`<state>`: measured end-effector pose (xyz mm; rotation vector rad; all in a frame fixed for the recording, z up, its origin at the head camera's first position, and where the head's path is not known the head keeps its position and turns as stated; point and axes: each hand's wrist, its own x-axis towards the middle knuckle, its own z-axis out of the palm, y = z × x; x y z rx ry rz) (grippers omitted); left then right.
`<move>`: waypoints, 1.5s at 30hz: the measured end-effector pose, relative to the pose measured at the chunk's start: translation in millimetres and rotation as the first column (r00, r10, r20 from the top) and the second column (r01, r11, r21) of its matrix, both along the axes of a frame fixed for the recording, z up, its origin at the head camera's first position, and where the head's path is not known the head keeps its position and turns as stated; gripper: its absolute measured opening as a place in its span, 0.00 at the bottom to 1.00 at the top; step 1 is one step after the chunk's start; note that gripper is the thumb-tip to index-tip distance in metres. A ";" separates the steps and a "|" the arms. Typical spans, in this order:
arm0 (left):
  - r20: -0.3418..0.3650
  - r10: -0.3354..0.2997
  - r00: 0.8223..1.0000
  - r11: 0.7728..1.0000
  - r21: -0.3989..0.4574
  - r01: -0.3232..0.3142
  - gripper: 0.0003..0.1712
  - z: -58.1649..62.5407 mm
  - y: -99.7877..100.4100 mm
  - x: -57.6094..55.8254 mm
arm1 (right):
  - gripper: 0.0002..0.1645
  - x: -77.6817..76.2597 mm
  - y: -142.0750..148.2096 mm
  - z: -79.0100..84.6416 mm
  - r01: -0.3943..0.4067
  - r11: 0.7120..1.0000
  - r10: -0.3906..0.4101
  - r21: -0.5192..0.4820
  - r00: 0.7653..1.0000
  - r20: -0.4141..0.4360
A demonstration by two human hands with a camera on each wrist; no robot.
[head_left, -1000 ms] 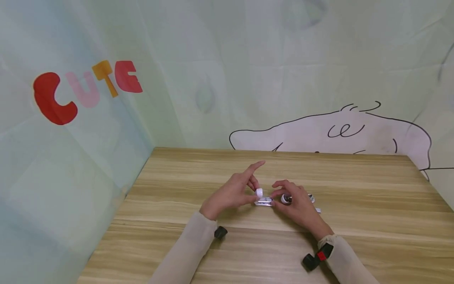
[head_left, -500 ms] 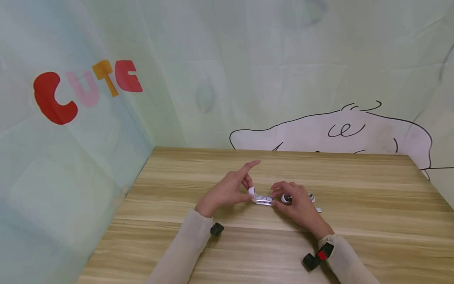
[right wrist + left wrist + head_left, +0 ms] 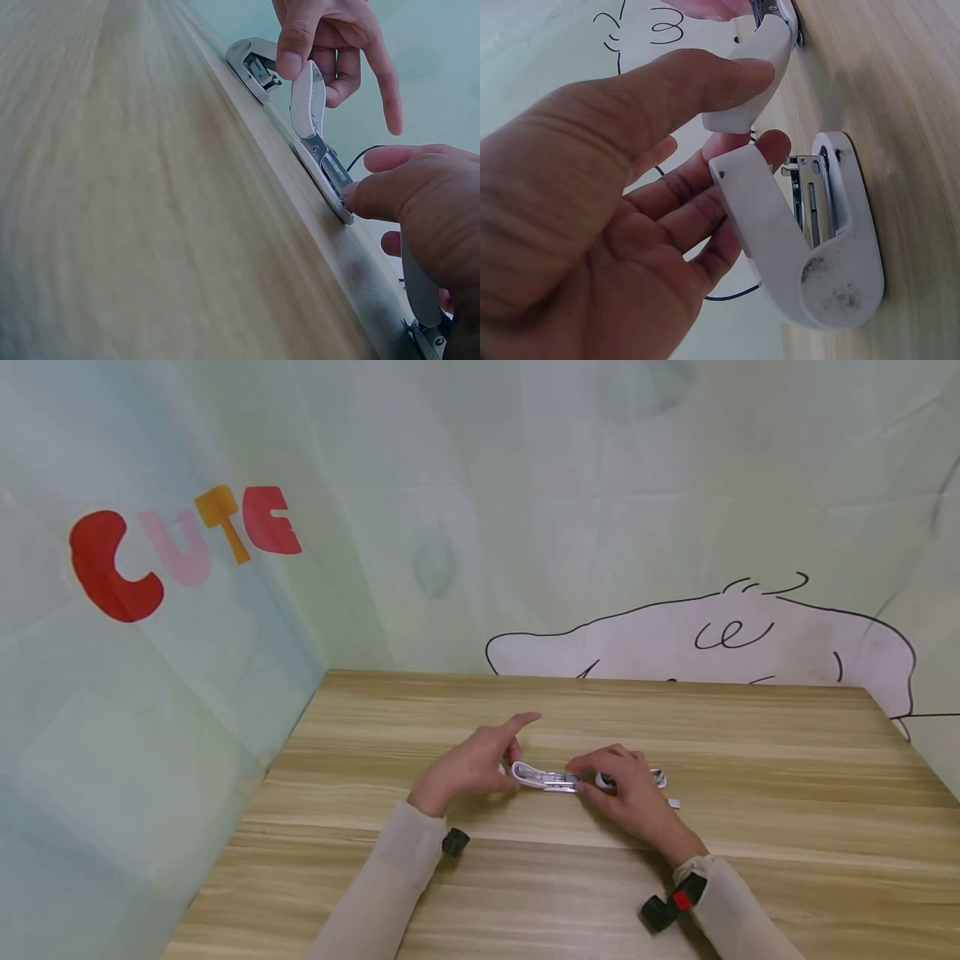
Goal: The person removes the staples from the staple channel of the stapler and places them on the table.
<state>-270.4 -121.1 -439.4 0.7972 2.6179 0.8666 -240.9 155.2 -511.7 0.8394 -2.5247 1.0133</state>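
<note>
A small white stapler (image 3: 531,775) lies between my hands on the table, its white top cover swung far back to the left and its metal staple channel bare. My left hand (image 3: 467,768) pinches the end of that cover, thumb on one side, index finger pointing out straight. With thumb and forefinger my right hand (image 3: 626,783) grips the front end of the same stapler. A second white stapler (image 3: 847,289) stands with its jaws apart beside my left fingers; in the head view the left hand hides most of it. A third stapler (image 3: 421,289) is partly behind my right hand.
A small white piece (image 3: 674,803) lies on the wooden table (image 3: 555,893) right of my right hand. Cloth backdrops (image 3: 435,510) with printed letters and a cartoon rise along the table's back and left edges.
My left hand has moved left, swinging the middle stapler's cover from upright to folded back, so it now stretches out leftward. My right hand has stayed at the front end.
</note>
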 end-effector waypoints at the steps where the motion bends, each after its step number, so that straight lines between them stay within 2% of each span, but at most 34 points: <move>1: 0.003 0.002 1.000 1.000 0.000 -0.002 0.59 0.1 0.1 0.0 | 0.19 -0.3 0.0 -0.2 -0.003 1.000 0.003 0.004 1.000 -0.011; 6: 0.021 0.010 1.000 1.000 -0.004 -0.010 0.59 0.8 0.1 0.3 | 0.18 -1.5 -0.5 -1.3 -0.009 0.999 0.011 0.047 0.999 -0.042; 16: 0.032 0.012 0.999 1.000 -0.011 -0.012 0.58 3.2 -0.3 1.5 | 0.17 -1.4 -2.0 -1.6 -0.009 0.990 0.013 0.141 1.000 -0.028; 28: 0.029 0.010 1.000 1.000 -0.025 -0.009 0.58 2.2 -0.3 1.3 | 0.18 -0.7 -2.1 -1.4 -0.010 0.983 0.009 0.185 1.000 0.006; 34: 0.046 0.015 0.999 1.000 -0.025 -0.014 0.58 3.5 1.4 2.1 | 0.15 0.2 -3.2 -0.4 -0.005 0.986 0.006 0.166 1.000 -0.005; 42: 0.054 0.010 0.999 1.000 -0.023 -0.009 0.58 3.0 1.5 2.4 | 0.17 1.6 -3.6 -0.1 -0.020 0.980 0.015 0.200 0.999 0.028; 45: 0.057 0.005 0.998 1.000 -0.023 -0.004 0.58 2.6 2.0 2.1 | 0.16 1.2 -3.2 -1.2 -0.018 0.983 0.014 0.180 1.000 0.024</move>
